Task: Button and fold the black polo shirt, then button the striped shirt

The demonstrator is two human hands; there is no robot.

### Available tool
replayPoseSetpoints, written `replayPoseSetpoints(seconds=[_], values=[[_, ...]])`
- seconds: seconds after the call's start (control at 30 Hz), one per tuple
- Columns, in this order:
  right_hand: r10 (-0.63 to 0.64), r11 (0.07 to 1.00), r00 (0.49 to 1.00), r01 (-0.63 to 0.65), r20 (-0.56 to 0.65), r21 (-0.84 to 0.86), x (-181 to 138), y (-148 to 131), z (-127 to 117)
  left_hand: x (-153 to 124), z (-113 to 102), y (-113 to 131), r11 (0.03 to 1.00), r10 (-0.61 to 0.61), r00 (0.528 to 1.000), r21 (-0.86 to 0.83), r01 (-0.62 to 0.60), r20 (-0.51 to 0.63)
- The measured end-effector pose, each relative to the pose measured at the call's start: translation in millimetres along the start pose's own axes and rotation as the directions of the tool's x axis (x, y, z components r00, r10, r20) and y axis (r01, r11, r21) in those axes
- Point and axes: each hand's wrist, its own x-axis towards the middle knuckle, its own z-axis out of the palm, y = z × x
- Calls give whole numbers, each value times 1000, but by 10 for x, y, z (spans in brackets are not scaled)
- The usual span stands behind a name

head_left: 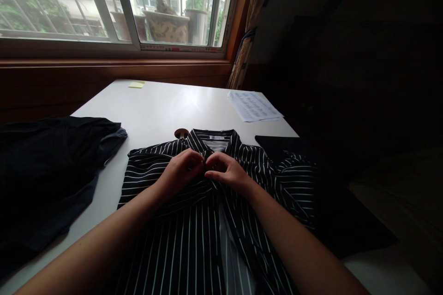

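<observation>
A black shirt [180,235] with white stripes lies front side up on the white table, its collar toward the window. Below the collar, the front hangs open and the paler inside shows. My left hand [185,163] is closed on the shirt's front edge just under the collar, fingers pinched. Close beside it, my right hand [224,169] pinches the same front edge with thumb and fingers. The fingertips of both hands nearly meet. Whether a button is between them is too small and dark to make out.
Dark folded clothing [51,175] lies at the left of the white table [166,106]. Printed papers [254,106] and a yellow sticky note [136,85] lie toward the far edge. A dark flat item [353,221] is under the shirt's right side. A round hole [182,133] is near the collar.
</observation>
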Motion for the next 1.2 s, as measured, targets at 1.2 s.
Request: replayPoseSetpoints(seconds=[1.2], values=[[-138, 990, 990, 138, -13, 1, -18, -54, -39, 8, -45, 70, 1000, 10, 995, -23, -7, 97]])
